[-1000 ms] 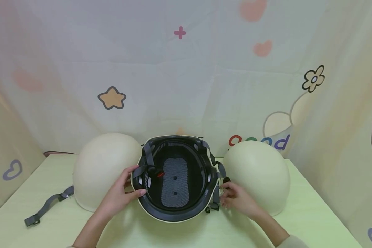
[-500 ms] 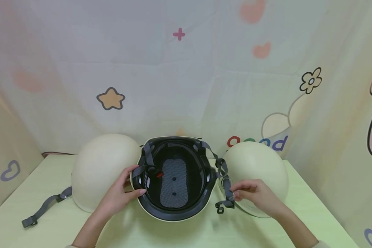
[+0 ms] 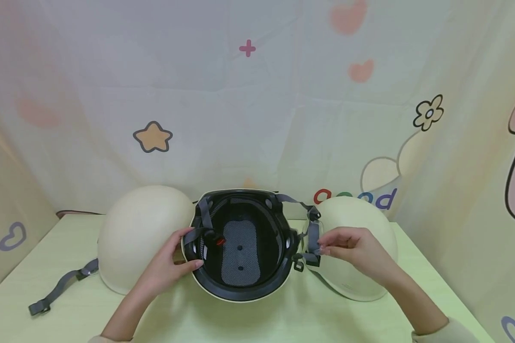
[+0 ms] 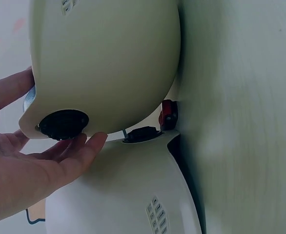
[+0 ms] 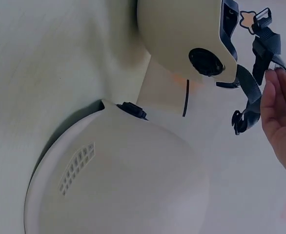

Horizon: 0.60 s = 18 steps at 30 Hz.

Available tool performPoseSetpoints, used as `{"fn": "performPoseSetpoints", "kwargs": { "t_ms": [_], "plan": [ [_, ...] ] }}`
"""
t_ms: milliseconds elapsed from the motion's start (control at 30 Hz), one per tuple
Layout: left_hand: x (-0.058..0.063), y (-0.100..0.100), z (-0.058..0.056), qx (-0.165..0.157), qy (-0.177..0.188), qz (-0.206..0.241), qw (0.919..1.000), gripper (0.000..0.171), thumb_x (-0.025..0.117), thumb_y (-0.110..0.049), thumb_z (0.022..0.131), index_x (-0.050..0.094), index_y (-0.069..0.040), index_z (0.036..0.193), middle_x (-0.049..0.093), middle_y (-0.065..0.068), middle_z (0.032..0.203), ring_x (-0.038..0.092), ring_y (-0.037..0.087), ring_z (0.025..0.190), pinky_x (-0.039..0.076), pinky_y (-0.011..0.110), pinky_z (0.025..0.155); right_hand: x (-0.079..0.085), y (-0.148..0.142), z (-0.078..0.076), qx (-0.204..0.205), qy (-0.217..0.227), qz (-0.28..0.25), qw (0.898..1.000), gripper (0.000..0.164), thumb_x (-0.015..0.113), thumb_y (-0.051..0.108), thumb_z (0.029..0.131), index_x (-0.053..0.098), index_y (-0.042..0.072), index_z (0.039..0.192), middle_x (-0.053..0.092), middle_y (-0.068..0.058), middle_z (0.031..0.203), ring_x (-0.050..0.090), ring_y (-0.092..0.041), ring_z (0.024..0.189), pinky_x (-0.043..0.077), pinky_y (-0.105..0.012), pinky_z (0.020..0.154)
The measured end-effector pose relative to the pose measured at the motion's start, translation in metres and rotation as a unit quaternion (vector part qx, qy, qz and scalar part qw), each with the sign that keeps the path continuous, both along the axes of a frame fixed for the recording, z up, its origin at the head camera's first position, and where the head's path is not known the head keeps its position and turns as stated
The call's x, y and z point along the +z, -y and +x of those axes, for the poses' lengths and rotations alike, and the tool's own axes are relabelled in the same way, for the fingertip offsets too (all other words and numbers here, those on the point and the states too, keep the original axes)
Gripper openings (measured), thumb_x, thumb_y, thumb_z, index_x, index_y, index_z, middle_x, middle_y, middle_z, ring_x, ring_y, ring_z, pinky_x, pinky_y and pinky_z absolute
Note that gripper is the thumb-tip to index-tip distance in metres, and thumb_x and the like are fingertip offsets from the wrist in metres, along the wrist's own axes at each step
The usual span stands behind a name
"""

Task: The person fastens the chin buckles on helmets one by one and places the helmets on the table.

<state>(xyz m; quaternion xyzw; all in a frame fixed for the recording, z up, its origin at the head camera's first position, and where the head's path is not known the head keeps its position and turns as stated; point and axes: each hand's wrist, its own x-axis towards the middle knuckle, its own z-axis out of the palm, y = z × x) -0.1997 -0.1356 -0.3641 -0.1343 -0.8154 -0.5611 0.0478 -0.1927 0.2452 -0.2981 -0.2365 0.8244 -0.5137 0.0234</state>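
Note:
In the head view an upturned helmet [image 3: 240, 293] rests on the table, its black padded inside facing the camera. My left hand [image 3: 165, 267] grips its left rim, thumb over the edge and fingers behind. The left wrist view shows those fingers along the cream shell [image 4: 109, 58], near a black round fitting [image 4: 64, 124]. Off the helmet's right side, my right hand [image 3: 360, 247] pinches the grey chin strap [image 3: 313, 236] between thumb and fingers. In the right wrist view the strap's black buckle [image 5: 262, 19] end hangs beside the fingertips.
Two more cream helmets sit dome up, one at the left [image 3: 141, 238] and one at the right [image 3: 360, 212]. A loose strap [image 3: 62, 288] from the left helmet lies on the table [image 3: 240, 328]. A printed curtain [image 3: 223, 119] stands behind.
My right hand has drawn the chin strap out to the right, away from the helmet's side, then lifted it a little. My left hand keeps its grip on the rim.

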Motion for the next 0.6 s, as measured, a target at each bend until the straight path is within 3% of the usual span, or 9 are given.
{"fn": "performPoseSetpoints", "kwargs": {
  "t_ms": [333, 600],
  "plan": [
    [-0.001, 0.0, -0.002, -0.005, -0.001, 0.007, 1.0, 0.068, 0.074, -0.002, 0.074, 0.039, -0.002, 0.133, 0.042, 0.022, 0.13, 0.051, 0.032, 0.106, 0.05, 0.035, 0.079, -0.006, 0.019, -0.009, -0.042, -0.005, 0.003, 0.999, 0.018, 0.068, 0.01, 0.082, 0.066, -0.003, 0.095, 0.065, -0.011, 0.088, 0.061, -0.018, 0.074, 0.052, -0.03, 0.071],
    [0.001, 0.0, -0.002, -0.003, -0.015, -0.007, 0.9999, 0.067, 0.075, -0.002, 0.073, 0.042, -0.002, 0.131, 0.033, 0.022, 0.133, 0.045, 0.035, 0.11, 0.05, 0.034, 0.079, -0.008, 0.029, -0.01, -0.042, -0.098, -0.001, 0.994, 0.005, 0.069, 0.005, 0.08, 0.07, 0.003, 0.084, 0.055, -0.011, 0.092, 0.05, -0.016, 0.081, 0.045, -0.022, 0.064]
  ]
}}
